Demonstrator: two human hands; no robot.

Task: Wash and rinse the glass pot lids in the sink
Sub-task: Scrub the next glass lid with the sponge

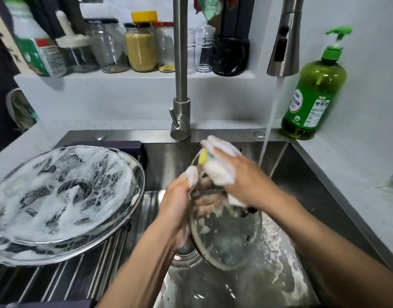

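Two glass pot lids show: one small lid (224, 238) is held tilted over the sink (313, 174), the left hand (180, 196) grasping its left rim with curled fingers, while the right hand (233, 174) clutches one foamy yellow sponge (215, 172) against its far edge. The other, a large lid (62, 196) coated in suds, rests on the drying rack (57, 281) at left. One stream of water (271, 116) falls from the right spray head (284, 41), with one green soap bottle (313, 85) just beside it

Green dish soap pump bottle (313, 90) stands on the counter, up and right of the hands. Row of glass jars (142, 47) on the ledge above them. Black bag (231, 56) at the row's right end.
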